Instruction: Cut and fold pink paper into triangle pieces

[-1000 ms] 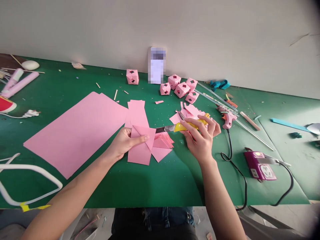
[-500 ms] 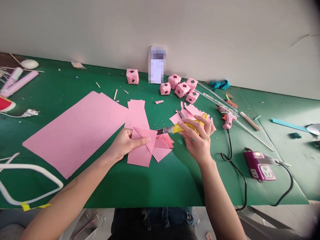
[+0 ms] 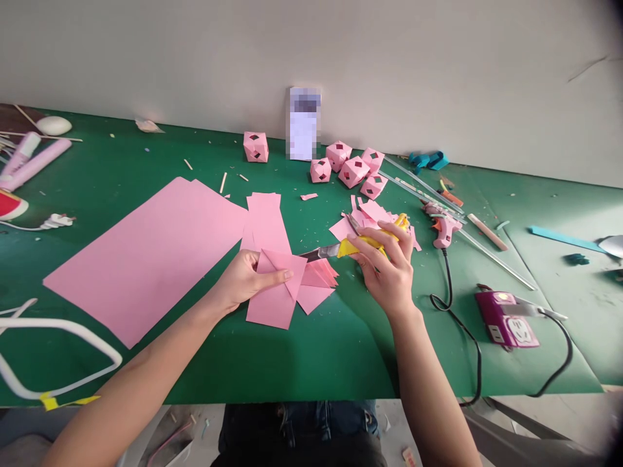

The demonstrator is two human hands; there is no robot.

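Observation:
My left hand (image 3: 246, 280) pinches a folded pink paper piece (image 3: 275, 285) on the green table, thumb on top of the fold. My right hand (image 3: 384, 266) is closed round a yellow utility knife (image 3: 363, 243), whose bare blade points left into the fold of the paper. Under and beside the folded piece lie more pink folded sheets (image 3: 314, 279). A strip of pink paper (image 3: 265, 220) lies just behind my left hand.
A large pink sheet (image 3: 146, 253) lies at left. Several pink paper cubes (image 3: 353, 170) stand near the wall, pink scraps (image 3: 372, 213) behind my right hand. A pink glue gun (image 3: 442, 228), its black cord, a purple power strip (image 3: 506, 318) and clear glue sticks sit right.
My right hand has closed more tightly round the knife, fingers that were spread now curled. The knife has edged slightly left into the fold. My left hand holds still.

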